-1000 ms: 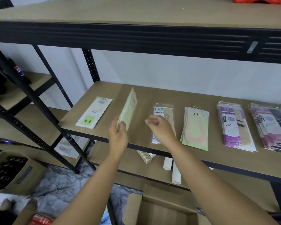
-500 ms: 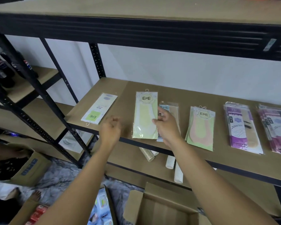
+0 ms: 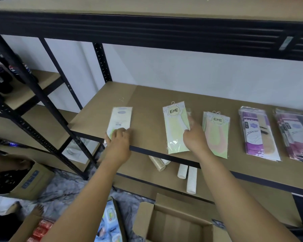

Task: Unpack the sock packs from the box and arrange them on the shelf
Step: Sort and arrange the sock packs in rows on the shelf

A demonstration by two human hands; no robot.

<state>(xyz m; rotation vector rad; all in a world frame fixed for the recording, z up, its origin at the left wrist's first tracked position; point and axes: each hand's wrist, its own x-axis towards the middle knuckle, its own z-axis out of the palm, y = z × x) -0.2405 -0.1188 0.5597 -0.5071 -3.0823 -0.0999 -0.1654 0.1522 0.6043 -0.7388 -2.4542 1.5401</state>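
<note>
A row of sock packs lies on the brown shelf. My left hand grips the near end of the white pack at the shelf's front edge. My right hand pinches the right edge of the yellow ENE pack, which lies flat over a clear pack whose corner shows. To the right lie a pink and green ENE pack, a purple pack and pink and black packs. The open cardboard box stands below, and its inside is hardly visible.
A black beam of the upper shelf hangs just above. Stacks of paper cups lie on the lower shelf. A second box stands on the floor at left, beside a neighbouring rack with bottles. Someone's foot shows at bottom left.
The yellow pack went from upright in my left hand to flat on the shelf under my right hand. My left hand let go and moved left onto the white pack.
</note>
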